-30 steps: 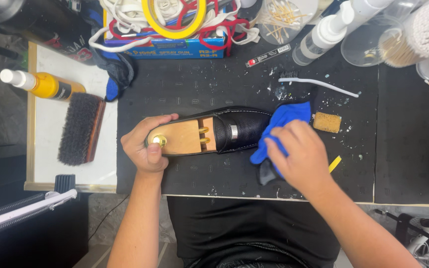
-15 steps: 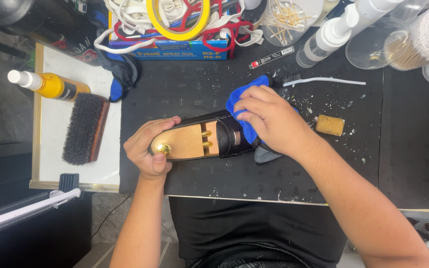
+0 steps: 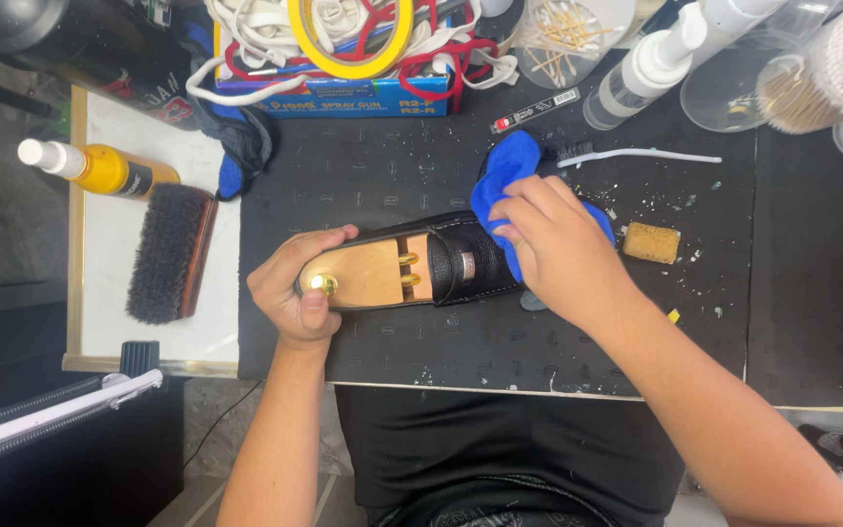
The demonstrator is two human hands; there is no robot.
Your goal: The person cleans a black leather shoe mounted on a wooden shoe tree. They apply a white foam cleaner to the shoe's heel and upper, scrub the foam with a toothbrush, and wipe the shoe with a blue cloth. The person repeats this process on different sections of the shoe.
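Note:
A black leather loafer [image 3: 465,262] lies on its side on the black mat [image 3: 392,176], with a wooden shoe tree [image 3: 363,275] inside it. My left hand [image 3: 295,283] grips the heel end, thumb by the brass knob. My right hand [image 3: 558,249] presses a blue cloth [image 3: 500,176] against the toe part of the loafer, covering the toe.
A horsehair brush [image 3: 168,252] and a yellow spray bottle [image 3: 100,168] lie on the white board at left. A toothbrush [image 3: 636,154], a yellow sponge [image 3: 652,242], spray bottles, cotton-swab jars and a blue box heaped with laces and tape sit along the back.
My right hand with the blue cloth went from the near toe side up over the vamp, then slid right to the toe. The loafer tilted slightly; my left hand kept its grip.

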